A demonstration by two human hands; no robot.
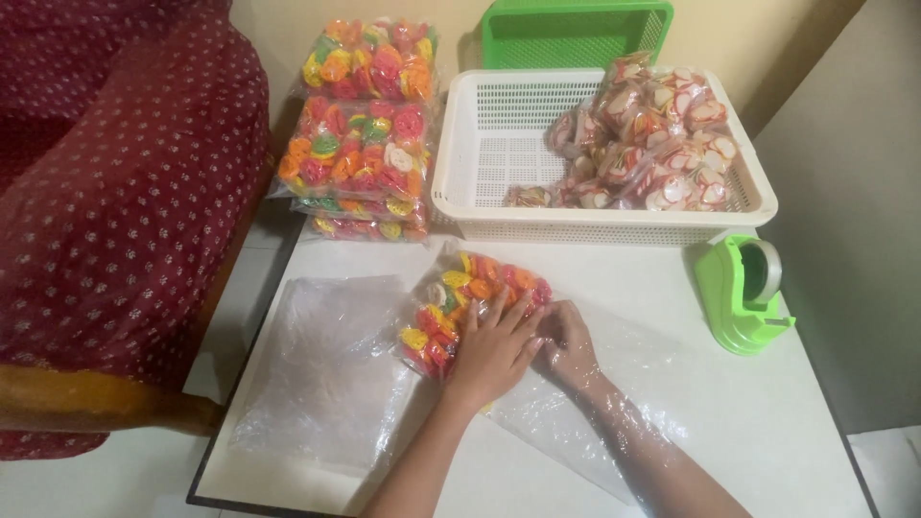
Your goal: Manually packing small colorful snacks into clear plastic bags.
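Cracker bag (470,307) under flat left hand (494,350); right hand (568,347) prob. open inside plastic bag (576,403).

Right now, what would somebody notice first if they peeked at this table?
Probably the bright packet of colourful snacks in the middle of the white table, with the left hand pressing on it and the right hand inside a clear plastic bag. Behind it, more packed snack bags are stacked at the back left, and a white basket holds pinkish packets.
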